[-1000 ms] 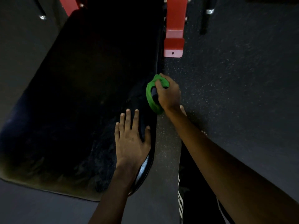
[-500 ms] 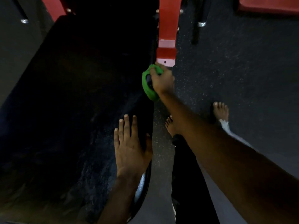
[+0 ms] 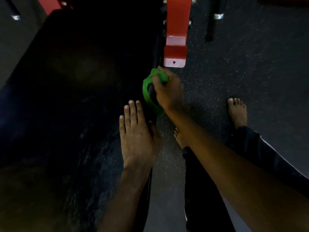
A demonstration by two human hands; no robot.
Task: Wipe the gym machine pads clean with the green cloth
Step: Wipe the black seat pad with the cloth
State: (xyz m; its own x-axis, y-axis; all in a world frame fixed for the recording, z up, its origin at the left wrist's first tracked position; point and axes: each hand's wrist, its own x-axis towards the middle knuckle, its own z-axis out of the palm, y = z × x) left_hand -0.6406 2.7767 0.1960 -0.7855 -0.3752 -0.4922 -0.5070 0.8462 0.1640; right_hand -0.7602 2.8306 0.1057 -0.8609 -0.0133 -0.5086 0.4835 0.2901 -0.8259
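Right hand (image 3: 168, 92): grasping green cloth (image 3: 150, 99) at pad (image 3: 83, 97) edge, frame centre. Left hand (image 3: 137, 139): flat, bracing pad. Risk: knuckles may strike red bracket (image 3: 175, 47) just above.

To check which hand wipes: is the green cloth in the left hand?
No, the right hand grips the green cloth at the edge of the pad, while the left hand rests flat on it.

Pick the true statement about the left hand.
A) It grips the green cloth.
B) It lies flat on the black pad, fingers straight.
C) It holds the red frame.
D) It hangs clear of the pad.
B: the left hand lies flat on the black pad, fingers straight; the right hand grips the green cloth.
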